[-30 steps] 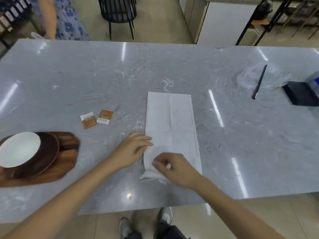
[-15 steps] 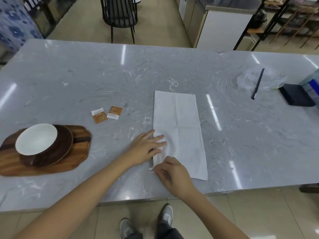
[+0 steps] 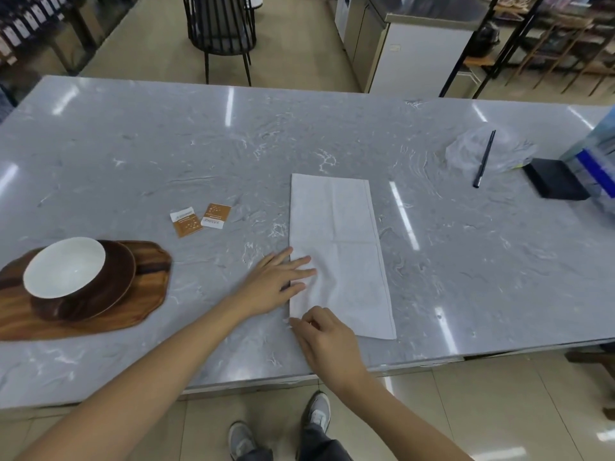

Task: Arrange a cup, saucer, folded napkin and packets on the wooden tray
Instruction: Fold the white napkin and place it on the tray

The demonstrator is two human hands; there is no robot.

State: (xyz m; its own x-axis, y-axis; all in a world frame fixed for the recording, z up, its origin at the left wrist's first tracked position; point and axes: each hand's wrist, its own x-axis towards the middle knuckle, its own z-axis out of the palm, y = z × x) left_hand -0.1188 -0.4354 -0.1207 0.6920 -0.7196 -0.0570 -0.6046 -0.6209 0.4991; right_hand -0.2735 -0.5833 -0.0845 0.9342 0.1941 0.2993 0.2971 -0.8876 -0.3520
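Grey marble-look table (image 3: 332,134) with a handful of stuff spread across it

Near left there's a wooden tray (image 3: 133,304). A bit further back and right of it, two brown-and-white packets (image 3: 199,221) lie side by side, flat on the top. A white napkin (image 3: 339,247), folded into a long strip, runs near-to-far around the middle. Far right: a crumpled clear plastic bag (image 3: 506,151), a black box (image 3: 555,184) just beside it, and a bluish clear container (image 3: 595,168) cut off at the edge.
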